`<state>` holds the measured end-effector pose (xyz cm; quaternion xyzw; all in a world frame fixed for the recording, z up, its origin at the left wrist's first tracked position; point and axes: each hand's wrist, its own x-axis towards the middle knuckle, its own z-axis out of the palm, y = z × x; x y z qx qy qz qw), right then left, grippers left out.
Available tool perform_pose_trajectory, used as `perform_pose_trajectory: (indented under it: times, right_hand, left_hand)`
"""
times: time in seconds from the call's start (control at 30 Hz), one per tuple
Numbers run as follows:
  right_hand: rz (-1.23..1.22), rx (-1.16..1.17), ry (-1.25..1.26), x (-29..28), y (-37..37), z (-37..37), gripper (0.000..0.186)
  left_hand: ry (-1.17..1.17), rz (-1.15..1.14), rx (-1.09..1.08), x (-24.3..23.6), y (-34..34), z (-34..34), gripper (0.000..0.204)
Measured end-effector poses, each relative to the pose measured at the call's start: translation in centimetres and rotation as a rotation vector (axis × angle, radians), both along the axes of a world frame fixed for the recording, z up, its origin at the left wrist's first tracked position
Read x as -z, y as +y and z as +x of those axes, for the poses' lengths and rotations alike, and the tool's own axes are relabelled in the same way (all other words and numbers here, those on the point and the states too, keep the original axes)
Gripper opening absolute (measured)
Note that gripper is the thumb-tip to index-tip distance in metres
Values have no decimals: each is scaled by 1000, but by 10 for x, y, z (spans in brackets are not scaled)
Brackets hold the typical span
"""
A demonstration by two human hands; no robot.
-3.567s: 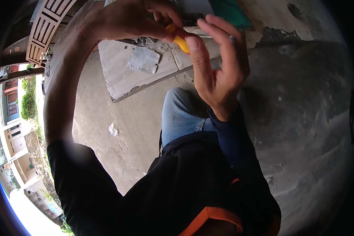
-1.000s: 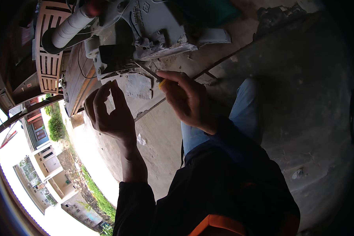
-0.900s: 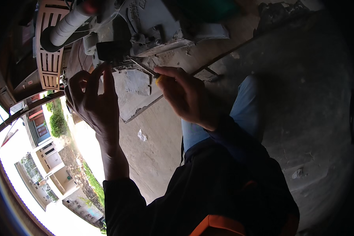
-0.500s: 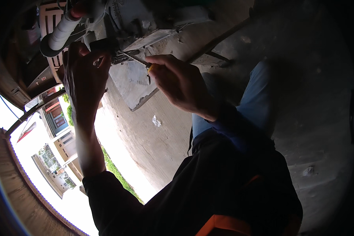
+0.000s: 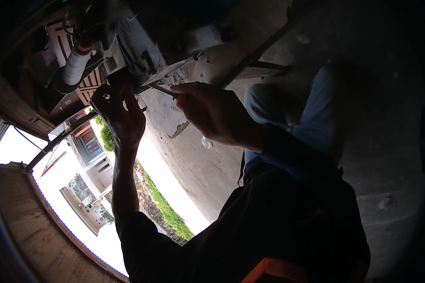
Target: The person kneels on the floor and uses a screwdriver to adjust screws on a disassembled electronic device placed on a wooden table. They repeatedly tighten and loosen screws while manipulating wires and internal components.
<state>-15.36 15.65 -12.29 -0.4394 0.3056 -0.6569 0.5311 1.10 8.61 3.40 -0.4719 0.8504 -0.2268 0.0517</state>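
Note:
My right hand [image 5: 212,113] is closed round a yellow-handled tool [image 5: 179,100], perhaps a screwdriver, whose thin metal shaft reaches up-left into the underside of a dusty grey machine [image 5: 151,59]. My left hand [image 5: 122,113] is in shadow left of the shaft, its fingertips curled together at a dark part [image 5: 120,75] below the machine; what they grip, if anything, is too dark to make out.
Above left are a white wrapped cylinder [image 5: 75,66] with a red end and wooden slatted panels [image 5: 61,42]. My jeans-clad knees [image 5: 311,108] are over the concrete floor [image 5: 179,160], with a crumpled scrap [image 5: 207,142] on it. Sunlit buildings and greenery show at lower left.
Earliest, both hands held the yellow tool; now only my right hand holds it, pointed into the machine, while my left has moved to the dark part. The whole view has tilted and shifted.

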Motion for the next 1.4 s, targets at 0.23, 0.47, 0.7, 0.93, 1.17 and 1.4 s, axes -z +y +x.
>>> perform_pose_trajectory:
  times: [0.23,0.47,0.7,0.93,1.17,1.4]
  right_hand:
    - [3,-2,-9,-1,-2,0,36]
    - [11,-71,-17,0,1,-1,38]
    - [19,-74,-20,-3,-1,-3,36]
    - [-3,-46,4,-6,4,-1,38]
    - [-79,119,128,-21,-14,5,36]
    - [-76,147,235,-29,-25,11,33]
  left_hand:
    - [65,118,-40,-31,-13,-15,12]
    - [-328,209,-3,-43,-15,-39,14]
    - [-555,131,121,-34,-20,-43,16]
    - [-312,-31,157,-25,-1,-13,17]
    - [339,-57,-183,-22,30,31,18]
    - [650,15,-315,2,-4,31,34]
